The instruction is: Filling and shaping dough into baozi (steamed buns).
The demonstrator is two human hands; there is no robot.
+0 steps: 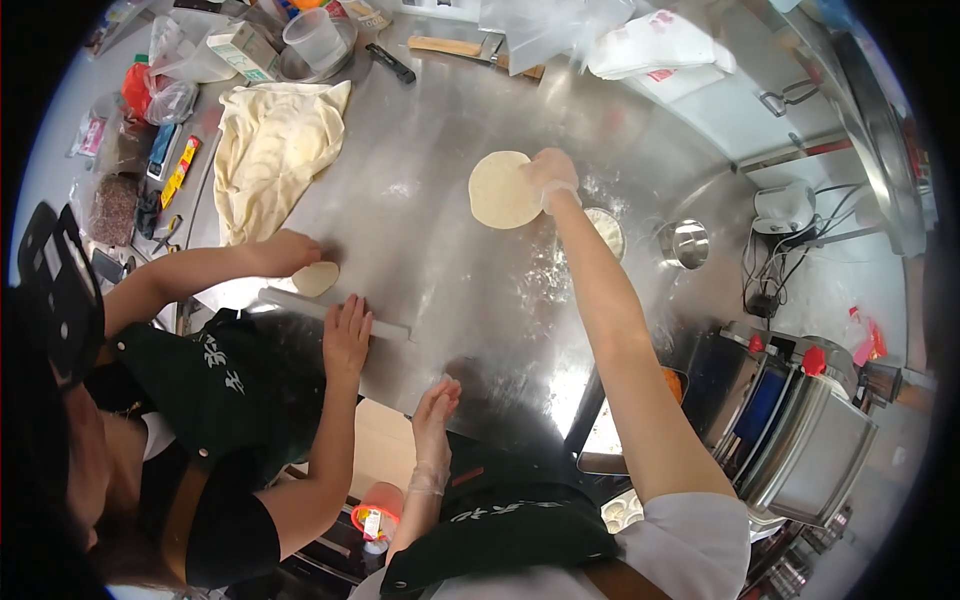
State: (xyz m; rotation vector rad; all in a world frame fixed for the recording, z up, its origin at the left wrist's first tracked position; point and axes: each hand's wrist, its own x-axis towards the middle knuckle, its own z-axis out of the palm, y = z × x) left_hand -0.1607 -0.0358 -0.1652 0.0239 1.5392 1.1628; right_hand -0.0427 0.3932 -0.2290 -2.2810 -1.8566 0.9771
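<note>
A flat, pale dough round [500,192] is at the far middle of the steel table [420,150]. My gloved right hand [550,176] reaches out to it and grips its right edge between thumb and fingers. Under my right forearm, partly hidden, is a round container of white flour [607,230], with flour scattered beside it. My left hand [436,415], in a clear glove, hovers at the table's near edge with its fingers loosely apart and nothing in them.
On my left a co-worker's hands [347,335] are at a rolling pin [300,302] and a small dough round [316,279]. Beyond lies a cream cloth [275,150]. A metal cup [686,243] stands right of my forearm; an appliance [810,440] is farther right.
</note>
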